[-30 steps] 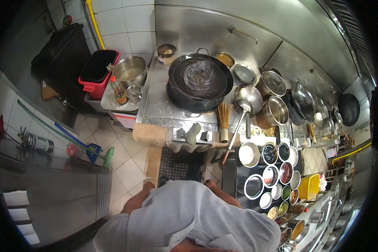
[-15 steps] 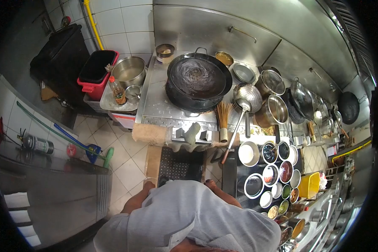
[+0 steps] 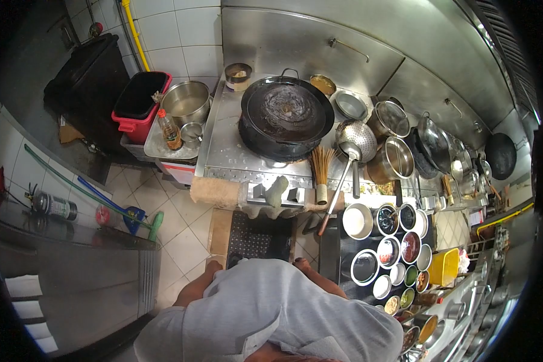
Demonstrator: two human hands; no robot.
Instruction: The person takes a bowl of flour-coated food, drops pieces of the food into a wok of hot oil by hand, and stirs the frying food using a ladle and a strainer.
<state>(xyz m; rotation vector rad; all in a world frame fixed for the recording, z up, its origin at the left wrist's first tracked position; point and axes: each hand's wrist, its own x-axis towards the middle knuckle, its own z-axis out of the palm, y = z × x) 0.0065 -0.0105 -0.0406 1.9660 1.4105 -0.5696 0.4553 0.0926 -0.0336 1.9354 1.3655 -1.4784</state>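
My left hand (image 3: 213,266) and my right hand (image 3: 301,263) are low at either side of my grey shirt, with the fingers mostly hidden behind it. Nothing held shows in either one. Ahead of me a large black wok (image 3: 253,136) sits on the steel stove (image 3: 223,160), with dark, rippling liquid inside. A bamboo wok brush (image 3: 321,175) stands at the stove's front right. Beside it, a perforated strainer (image 3: 356,137) lies with its long handle towards me. A greenish cloth (image 3: 276,192) hangs over the stove's front edge.
Metal pots (image 3: 391,160) stand right of the strainer. Several seasoning bowls (image 3: 365,266) crowd a dark counter at my right. On the left are a steel pot (image 3: 186,101), a sauce bottle (image 3: 169,131) and a red bin (image 3: 131,128). A black perforated mat (image 3: 260,236) lies below the stove.
The pattern on the liquid in the wok has shifted, and a small pale spot shows near its middle. My arms have stayed in place.
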